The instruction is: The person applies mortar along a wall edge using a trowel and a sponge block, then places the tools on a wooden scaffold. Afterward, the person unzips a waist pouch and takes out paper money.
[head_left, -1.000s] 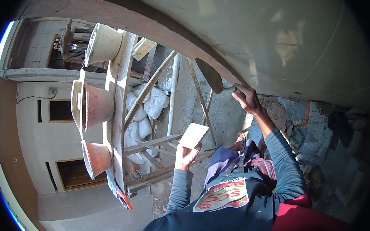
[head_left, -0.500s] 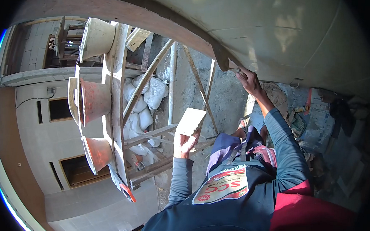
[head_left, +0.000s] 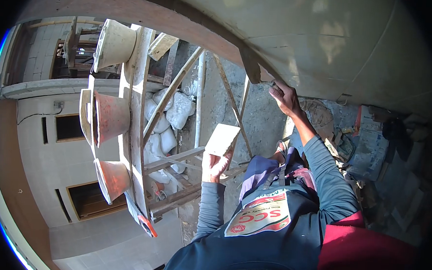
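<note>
My left hand [head_left: 217,167] is closed round the lower edge of a small pale rectangular board [head_left: 222,139], held out in front of my body in bright light. My right hand [head_left: 286,98] reaches up beside the wall, closed on what looks like a trowel [head_left: 266,76]; most of it is hidden by the fingers and the shadow. The trowel is at the lower end of a long beam edge [head_left: 216,46], just by a strip of dark wet mortar [head_left: 249,63].
A scaffold plank [head_left: 140,77] at left carries a pale bucket [head_left: 114,45], a reddish bucket [head_left: 112,118] and an orange bucket [head_left: 113,179]. White sacks [head_left: 180,109] lie below, behind wooden braces [head_left: 171,93]. A smooth wall [head_left: 338,48] rises at right, with debris [head_left: 369,143] at its foot.
My right hand has shifted slightly left and down along the beam end, and the dark mortar's lower tip now shows further left. My left hand and the board have barely moved.
</note>
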Demonstrator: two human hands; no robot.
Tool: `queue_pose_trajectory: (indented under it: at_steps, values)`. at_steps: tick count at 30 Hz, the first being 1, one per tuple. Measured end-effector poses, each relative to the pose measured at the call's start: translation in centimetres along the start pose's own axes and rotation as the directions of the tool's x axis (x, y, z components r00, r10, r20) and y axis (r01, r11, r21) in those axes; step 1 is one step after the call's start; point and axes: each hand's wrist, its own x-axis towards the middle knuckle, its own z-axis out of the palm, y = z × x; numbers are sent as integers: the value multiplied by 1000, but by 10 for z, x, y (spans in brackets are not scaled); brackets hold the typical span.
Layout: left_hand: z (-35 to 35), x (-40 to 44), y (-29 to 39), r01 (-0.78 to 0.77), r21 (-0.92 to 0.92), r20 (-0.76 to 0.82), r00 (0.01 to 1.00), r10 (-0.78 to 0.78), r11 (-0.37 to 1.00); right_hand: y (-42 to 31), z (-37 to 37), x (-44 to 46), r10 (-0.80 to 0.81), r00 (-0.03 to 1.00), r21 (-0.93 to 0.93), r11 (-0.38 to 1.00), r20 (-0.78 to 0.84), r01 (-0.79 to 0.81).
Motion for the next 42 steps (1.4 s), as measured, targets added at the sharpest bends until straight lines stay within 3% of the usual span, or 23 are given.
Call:
queue_pose_trajectory:
  at_steps: [2,4,6,7,9,13,16,18,22,24,26,28,30,31,32,33,34,36,37,40,42]
  values:
    - [4,-5,-3,-19,47,-10,1000,19,999,29,19,-2,-259,954,-98,964,-154,246]
    - [6,-6,-2,-37,101,-17,999,39,994,27,12,-25,-301,949,-137,948,-94,287]
    - [3,-6,2,-30,84,-4,1000,31,996,16,10,-59,135,990,241,960,45,-142]
    - [-1,-6,6,-24,83,-9,1000,25,996,14,10,-68,141,989,237,960,42,-147]
    - [-10,-3,14,30,104,56,998,-36,994,12,10,-82,296,951,390,869,87,-306]
    - [-19,11,26,63,119,4,998,-64,991,1,27,-85,282,958,400,886,-58,-237]
    - [-26,20,34,92,172,27,995,-98,981,7,62,-75,147,973,366,928,-176,-74]
    - [-29,19,39,124,92,17,992,-126,988,15,91,-71,166,967,473,879,-195,-55]
    - [-42,0,61,169,139,73,981,-181,976,4,145,-57,212,934,548,836,-288,-21]
    - [-40,-13,67,-90,400,-20,994,106,912,-1,172,-41,258,887,614,789,-383,35]
    - [-59,-19,87,-15,310,56,998,-2,951,0,194,-18,282,859,624,779,-428,55]
    - [-68,-32,96,-22,235,18,1000,19,972,0,215,8,275,841,690,708,-465,150]
    - [-78,-44,106,-23,275,53,999,9,961,-11,231,24,352,817,687,723,-457,73]
    - [-79,-50,107,-57,276,29,998,51,960,-10,240,28,328,811,679,726,-484,112]
    - [-83,-56,109,-91,279,7,996,93,956,-7,244,24,312,824,675,729,-472,111]
    - [-95,-59,113,-176,476,76,984,159,862,-5,243,13,287,845,663,742,-451,102]
    - [-92,-63,114,-171,474,66,985,159,864,-1,237,-1,257,866,649,755,-430,98]
    - [-84,-63,115,-23,255,84,996,2,967,-6,219,-47,312,901,679,734,-302,-27]
    - [-89,-61,118,-22,247,61,998,7,969,1,207,-67,381,900,652,741,-211,-161]
    - [-96,-52,122,-34,287,61,998,17,957,16,176,-109,428,900,671,693,-85,-266]
    - [-96,-44,118,-9,184,-20,1000,13,983,26,146,-111,519,849,583,722,-99,-373]
